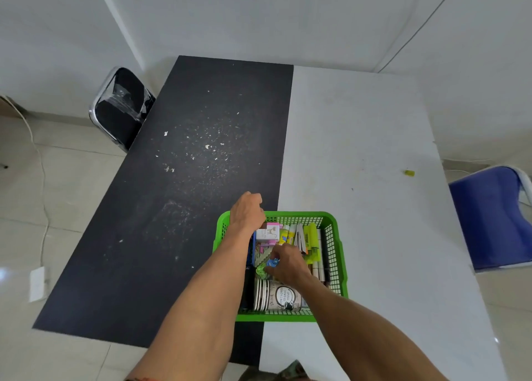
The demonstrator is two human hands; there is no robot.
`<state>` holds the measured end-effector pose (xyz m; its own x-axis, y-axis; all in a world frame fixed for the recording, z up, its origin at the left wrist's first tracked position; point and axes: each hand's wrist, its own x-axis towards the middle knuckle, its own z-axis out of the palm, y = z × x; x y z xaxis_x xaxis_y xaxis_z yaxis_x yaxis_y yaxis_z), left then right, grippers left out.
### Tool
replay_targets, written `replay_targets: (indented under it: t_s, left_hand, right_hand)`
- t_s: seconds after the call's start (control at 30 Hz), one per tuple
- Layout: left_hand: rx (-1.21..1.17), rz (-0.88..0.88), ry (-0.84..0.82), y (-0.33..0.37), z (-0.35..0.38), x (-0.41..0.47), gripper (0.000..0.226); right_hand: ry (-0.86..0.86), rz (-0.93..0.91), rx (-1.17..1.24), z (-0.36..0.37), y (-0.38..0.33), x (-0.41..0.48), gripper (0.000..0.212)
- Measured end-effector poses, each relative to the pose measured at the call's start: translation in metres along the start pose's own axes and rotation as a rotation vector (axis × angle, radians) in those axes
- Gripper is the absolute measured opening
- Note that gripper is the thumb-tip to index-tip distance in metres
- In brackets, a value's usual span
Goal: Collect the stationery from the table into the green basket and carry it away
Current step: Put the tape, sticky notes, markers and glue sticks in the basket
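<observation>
The green basket [334, 236] stands near the table's front edge, across the seam between the black mat and the white top. Inside lie several stationery items: a white and pink eraser box [269, 232], a glue bottle [285, 235], yellow highlighters [312, 241], and a striped pencil case with a cat print [276, 295]. My left hand [248, 210] grips the basket's far left corner. My right hand [288, 262] reaches into the basket, fingers curled round small blue and green items [266, 267].
A small yellow piece [409, 173] lies on the white table top [359, 138] at the right. White crumbs dot the black mat [187, 156]. A black chair [122, 107] stands at the far left, a blue chair [492, 216] at the right.
</observation>
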<state>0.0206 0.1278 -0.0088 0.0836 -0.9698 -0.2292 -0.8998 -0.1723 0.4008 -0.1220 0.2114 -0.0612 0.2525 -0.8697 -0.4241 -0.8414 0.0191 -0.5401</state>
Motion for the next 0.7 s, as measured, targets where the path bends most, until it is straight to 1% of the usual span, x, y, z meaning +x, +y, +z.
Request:
replay_targets:
  t_s: [0.4, 0.7]
  left_hand:
    - [0.002, 0.008, -0.005, -0.008, 0.002, 0.001, 0.023]
    - [0.005, 0.010, -0.008, -0.004, 0.000, 0.013, 0.023]
  right_hand:
    - [0.014, 0.010, 0.016, 0.016, -0.014, 0.001, 0.024]
    - [-0.084, -0.043, 0.045, 0.009, -0.006, 0.006, 0.023]
